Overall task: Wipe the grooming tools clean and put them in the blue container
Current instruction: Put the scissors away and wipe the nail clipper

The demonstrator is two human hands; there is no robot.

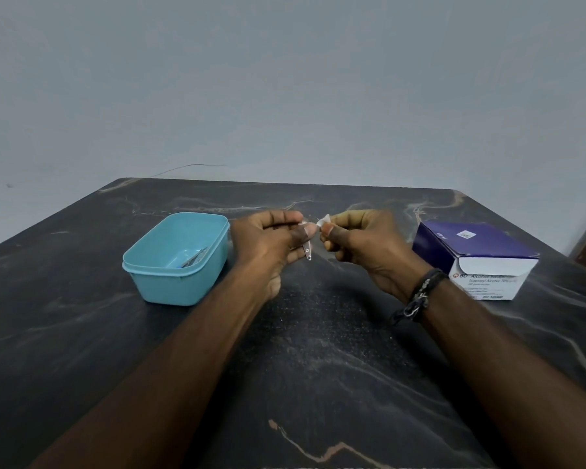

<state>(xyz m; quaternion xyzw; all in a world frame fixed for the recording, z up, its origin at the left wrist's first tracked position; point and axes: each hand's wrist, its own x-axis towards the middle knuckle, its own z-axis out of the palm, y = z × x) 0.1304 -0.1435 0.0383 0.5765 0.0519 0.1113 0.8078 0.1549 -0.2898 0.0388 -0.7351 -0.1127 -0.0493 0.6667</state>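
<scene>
While the small metal grooming tool (307,249), most likely a nail clipper, is held up above the dark marbled table (318,367), the person works on its upper end with a small white swab (325,219). It hangs roughly upright between the two hands, its lower end with a small hole pointing down toward the table, so the top part is exposed for wiping. The left hand (271,242) grips it, the thumb pressed against its upper part and the other fingers curled behind; how they sit on the far side cannot be seen. The right hand (356,245) pinches the swab between thumb and forefinger, the remaining fingers folded in, and brings the swab to the tip of the tool; whether the two are touching or just apart is too fine to tell. Holding the piece in the air rather than on the table probably lets the person turn it and reach every face. A dark bracelet (420,292) sits on the right wrist. Just to the left of the left hand stands the blue container (170,286), lid off, with at least one slim metal tool (194,258) already lying inside, which suggests that part of the job is done. To the right, near the right hand, the box of alcohol swabs (471,248) rests with its flap open, close enough for a fresh swab.
</scene>
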